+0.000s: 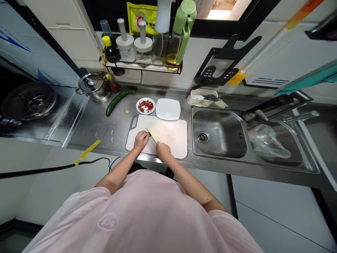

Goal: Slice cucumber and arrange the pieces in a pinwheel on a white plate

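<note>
My right hand (163, 151) is wrapped round the handle of a kitchen knife (151, 135), whose blade slants up and left over a white cutting board (179, 135). Close against the blade's left side, my left hand (141, 140) rests on the board with its fingers curled down. A small dark bit shows at its fingertips, too little to name. Behind the board stand a small plate of chopped red pieces (145, 105) and a white square plate (167, 109). A long green cucumber (118, 102) lies further left, with a pale round slice (126, 111) near it.
A double sink (219, 135) is to the right, with a clear plastic bag (268, 140) in its right basin. A lidded steel pot (94, 88) and a black pan (27, 100) are on the left. Above hangs a rack (142, 66) of seasoning jars and bottles.
</note>
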`<action>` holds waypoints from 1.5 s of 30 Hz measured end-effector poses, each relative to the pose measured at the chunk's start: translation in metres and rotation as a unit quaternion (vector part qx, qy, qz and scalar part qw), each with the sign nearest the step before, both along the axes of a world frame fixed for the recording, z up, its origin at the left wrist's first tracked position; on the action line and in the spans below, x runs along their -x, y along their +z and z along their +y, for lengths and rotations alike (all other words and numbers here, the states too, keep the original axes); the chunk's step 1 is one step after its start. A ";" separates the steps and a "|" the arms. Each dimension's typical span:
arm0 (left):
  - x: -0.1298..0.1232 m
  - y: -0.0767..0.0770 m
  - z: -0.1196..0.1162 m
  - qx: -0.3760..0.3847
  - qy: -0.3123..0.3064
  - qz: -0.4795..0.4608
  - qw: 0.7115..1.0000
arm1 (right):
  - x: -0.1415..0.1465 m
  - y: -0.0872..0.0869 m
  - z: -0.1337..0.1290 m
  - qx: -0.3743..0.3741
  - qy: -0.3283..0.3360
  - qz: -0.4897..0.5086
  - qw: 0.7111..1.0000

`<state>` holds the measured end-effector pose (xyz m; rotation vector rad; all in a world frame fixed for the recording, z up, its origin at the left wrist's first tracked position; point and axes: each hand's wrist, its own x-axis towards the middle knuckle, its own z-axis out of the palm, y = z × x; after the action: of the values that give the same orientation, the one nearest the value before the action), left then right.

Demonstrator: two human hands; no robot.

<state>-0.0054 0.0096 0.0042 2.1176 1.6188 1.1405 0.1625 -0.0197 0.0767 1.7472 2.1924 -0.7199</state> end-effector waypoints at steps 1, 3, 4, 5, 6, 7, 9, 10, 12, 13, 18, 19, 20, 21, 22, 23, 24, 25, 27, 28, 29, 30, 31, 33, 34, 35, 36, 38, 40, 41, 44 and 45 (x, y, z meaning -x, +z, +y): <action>0.000 0.000 0.000 -0.001 0.000 0.001 1.000 | 0.002 0.000 0.003 0.000 -0.001 -0.001 1.000; 0.001 -0.001 0.000 -0.001 -0.002 0.002 1.000 | 0.009 0.001 0.011 -0.007 -0.002 0.001 1.000; 0.001 -0.001 0.000 -0.001 -0.004 0.004 1.000 | 0.012 0.001 0.016 -0.012 -0.002 0.005 1.000; 0.001 -0.001 0.001 -0.002 -0.006 0.005 1.000 | 0.016 0.001 0.021 -0.017 -0.001 0.010 1.000; 0.002 -0.001 0.001 -0.003 -0.007 0.007 1.000 | 0.020 0.001 0.025 -0.021 0.000 0.015 1.000; 0.002 -0.001 0.001 -0.004 -0.008 0.007 1.000 | 0.023 0.001 0.029 -0.026 0.002 0.021 0.999; 0.002 -0.002 0.001 -0.007 -0.007 0.008 1.000 | 0.030 0.001 0.036 -0.031 0.001 0.030 0.999; 0.002 -0.002 0.001 -0.008 -0.006 0.007 1.000 | 0.032 0.002 0.039 -0.033 -0.001 0.034 0.999; 0.002 -0.003 0.001 -0.009 -0.006 0.007 1.000 | 0.035 0.003 0.042 -0.036 -0.004 0.038 0.999; 0.002 -0.003 0.001 -0.008 -0.007 0.007 1.000 | 0.036 0.003 0.042 -0.037 -0.006 0.037 0.999; 0.001 -0.003 0.002 -0.007 -0.008 0.004 1.000 | 0.035 0.007 0.039 -0.032 -0.015 0.033 0.999; 0.001 -0.002 0.002 -0.007 -0.008 0.003 1.000 | 0.034 0.007 0.038 -0.029 -0.016 0.033 0.999; 0.001 -0.002 0.002 -0.007 -0.007 0.003 1.000 | 0.033 0.007 0.036 -0.027 -0.017 0.032 0.999; 0.001 -0.002 0.002 -0.007 -0.006 0.003 1.000 | 0.031 0.007 0.034 -0.026 -0.017 0.032 0.999; 0.001 -0.002 0.001 -0.007 -0.005 0.004 1.000 | 0.029 0.006 0.032 -0.025 -0.017 0.031 0.999; 0.001 -0.002 0.001 -0.007 -0.004 0.004 1.000 | 0.027 0.005 0.029 -0.025 -0.016 0.030 0.999; 0.001 -0.002 0.001 -0.008 -0.005 0.004 1.000 | 0.025 0.004 0.026 -0.026 -0.015 0.027 0.999; 0.001 -0.001 0.001 -0.008 -0.005 0.004 1.000 | 0.022 0.004 0.023 -0.027 -0.014 0.023 0.999; 0.001 -0.001 0.001 -0.007 -0.006 0.003 1.000 | 0.017 0.003 0.016 -0.026 -0.012 0.014 0.999; 0.001 -0.001 0.001 -0.007 -0.006 0.003 1.000 | 0.014 0.003 0.012 -0.024 -0.011 0.011 1.000; 0.001 -0.001 0.001 -0.007 -0.005 0.003 1.000 | 0.011 0.004 0.009 -0.020 -0.009 0.009 1.000; 0.001 -0.001 0.001 -0.007 -0.004 0.003 1.000 | 0.008 0.004 0.005 -0.017 -0.007 0.006 1.000; 0.001 0.000 0.000 -0.007 -0.002 0.002 1.000 | 0.006 0.005 0.002 -0.012 -0.005 0.003 1.000; 0.000 0.000 0.000 -0.006 0.001 0.001 1.000 | 0.001 0.007 -0.003 -0.003 -0.003 -0.004 1.000; 0.000 0.000 0.000 -0.006 0.001 0.001 1.000 | 0.000 0.008 -0.005 0.002 -0.003 -0.006 1.000; 0.000 0.000 0.000 -0.006 0.002 0.002 1.000 | -0.002 0.008 -0.006 0.004 -0.002 -0.006 1.000; 0.000 0.000 0.000 -0.006 0.002 0.003 1.000 | -0.003 0.008 -0.007 0.005 -0.001 -0.004 1.000; 0.000 0.000 0.000 -0.007 0.003 0.006 1.000 | -0.005 0.007 -0.009 0.004 0.000 0.001 1.000; 0.000 0.000 0.000 -0.007 0.005 0.007 1.000 | -0.006 0.006 -0.009 0.002 -0.001 0.003 1.000; 0.000 -0.001 0.000 -0.006 0.005 0.007 1.000 | -0.006 0.006 -0.008 0.003 -0.002 0.004 1.000; 0.000 -0.002 0.000 -0.005 0.004 0.007 1.000 | -0.003 0.004 -0.004 0.006 -0.004 0.004 1.000; 0.000 -0.002 0.000 -0.005 0.004 0.007 1.000 | -0.001 0.004 -0.002 0.005 -0.004 0.004 1.000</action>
<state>-0.0055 0.0095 0.0022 2.1322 1.6322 1.1409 0.1639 -0.0218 0.0810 1.7521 2.1843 -0.7410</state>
